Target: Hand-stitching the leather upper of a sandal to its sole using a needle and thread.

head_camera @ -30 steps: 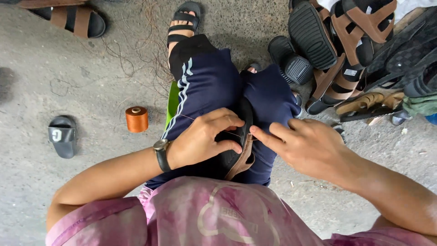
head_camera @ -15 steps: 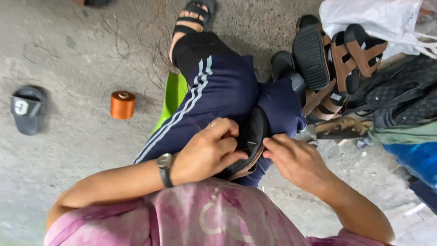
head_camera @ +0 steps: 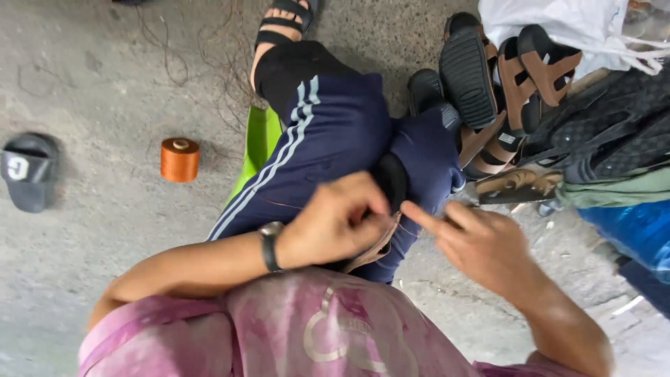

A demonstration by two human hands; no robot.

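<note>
- Black sandal [head_camera: 392, 183]: rests on the person's lap, over the navy striped trousers [head_camera: 328, 139], sole partly hidden by the hands; a tan strap [head_camera: 373, 250] shows at its lower edge.
- Left hand [head_camera: 333, 222]: fingers curled in a narrow grip, clamping the sandal at its near edge; a dark wristwatch [head_camera: 269, 246] sits on the wrist.
- Right hand [head_camera: 474, 241]: just right of the sandal, forefinger and thumb pinched toward its edge; whether they hold a needle or thread I cannot tell.
- Step in hand, by judgement: stitching or mending the sandal's edge, one hand steadying, the other working.
- Next move, by judgement: calls for a steady hold and a fine pull at the seam.
- Orange thread spool [head_camera: 179, 159]: upright on the concrete floor [head_camera: 84, 230], well left of the sandal.
- Black slide slipper [head_camera: 28, 171]: far left of the sandal.
- Heap of brown and black sandals [head_camera: 502, 91]: right of and above the sandal.
</note>
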